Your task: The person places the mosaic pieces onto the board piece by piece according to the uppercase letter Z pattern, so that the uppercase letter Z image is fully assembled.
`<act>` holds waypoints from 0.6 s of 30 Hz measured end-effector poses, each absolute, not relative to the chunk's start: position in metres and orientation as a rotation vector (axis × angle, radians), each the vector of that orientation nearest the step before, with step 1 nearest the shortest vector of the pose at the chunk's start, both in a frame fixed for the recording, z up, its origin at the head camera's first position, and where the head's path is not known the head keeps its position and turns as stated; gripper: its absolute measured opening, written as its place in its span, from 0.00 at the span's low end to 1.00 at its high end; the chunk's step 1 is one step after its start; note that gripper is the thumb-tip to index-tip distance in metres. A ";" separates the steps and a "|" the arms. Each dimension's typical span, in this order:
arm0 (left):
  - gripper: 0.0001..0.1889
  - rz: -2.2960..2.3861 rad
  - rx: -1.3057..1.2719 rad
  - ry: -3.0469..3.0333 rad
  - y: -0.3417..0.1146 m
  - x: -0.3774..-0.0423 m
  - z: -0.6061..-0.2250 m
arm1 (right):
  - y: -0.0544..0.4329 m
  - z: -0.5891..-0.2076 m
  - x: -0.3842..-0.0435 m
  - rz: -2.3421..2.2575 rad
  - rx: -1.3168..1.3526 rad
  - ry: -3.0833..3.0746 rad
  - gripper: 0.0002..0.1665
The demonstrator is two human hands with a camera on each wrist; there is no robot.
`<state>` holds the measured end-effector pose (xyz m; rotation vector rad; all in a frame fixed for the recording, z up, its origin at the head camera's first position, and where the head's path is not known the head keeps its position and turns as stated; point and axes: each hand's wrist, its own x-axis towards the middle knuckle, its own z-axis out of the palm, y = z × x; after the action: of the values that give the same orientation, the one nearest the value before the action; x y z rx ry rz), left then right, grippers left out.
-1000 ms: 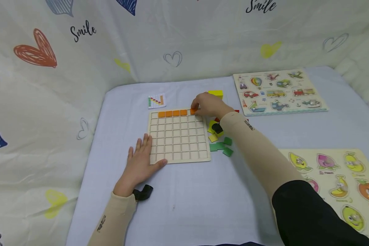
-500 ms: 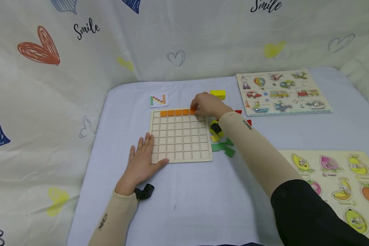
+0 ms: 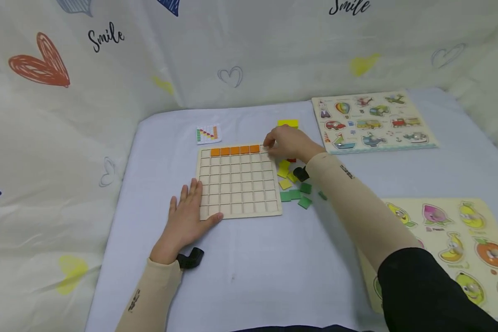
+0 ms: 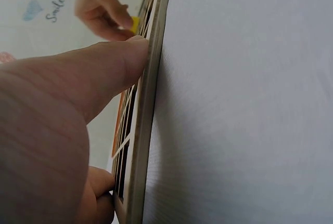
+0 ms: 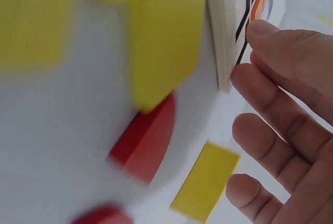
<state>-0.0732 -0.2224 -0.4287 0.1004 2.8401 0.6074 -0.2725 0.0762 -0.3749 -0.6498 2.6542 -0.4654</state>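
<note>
A pale wooden grid board [image 3: 241, 188] lies on the white cloth. Several orange square tiles [image 3: 234, 151] fill a run of cells along its far row. My left hand [image 3: 183, 226] rests spread along the board's left edge and near corner, its thumb [image 4: 117, 63] against the near rim in the left wrist view. At the far right corner hovers my right hand [image 3: 291, 143], fingers loosely bent with nothing between them. In the right wrist view, its fingertips [image 5: 263, 29] are beside the board's edge. Yellow tiles [image 3: 285, 184] and green tiles [image 3: 305, 203] lie right of the board.
A small pattern card [image 3: 209, 134] lies beyond the board. Yellow pieces [image 3: 288, 123] are behind the right hand, and red pieces [image 5: 148, 141] lie near it. A vehicle puzzle [image 3: 373, 122] stands back right; a fruit puzzle [image 3: 452, 221] lies front right, partly under the right arm.
My right hand slid an orange tile leftward against the others in the far row, then let it go and moved slightly right. My left hand stays on the board.
</note>
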 end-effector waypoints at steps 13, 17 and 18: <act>0.60 0.609 0.111 2.834 -0.222 -0.073 -0.429 | 0.124 -0.379 -0.262 -0.473 -0.595 2.658 0.13; 0.60 0.598 0.119 2.834 -0.222 -0.072 -0.429 | 0.132 -0.379 -0.258 -0.475 -0.579 2.650 0.13; 0.60 0.595 0.122 2.835 -0.222 -0.072 -0.428 | 0.133 -0.378 -0.257 -0.479 -0.574 2.645 0.14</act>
<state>-0.0723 -0.2219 -0.4284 0.1216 2.8349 0.5954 -0.2572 0.1334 -0.3783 -0.5740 2.6448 -0.4787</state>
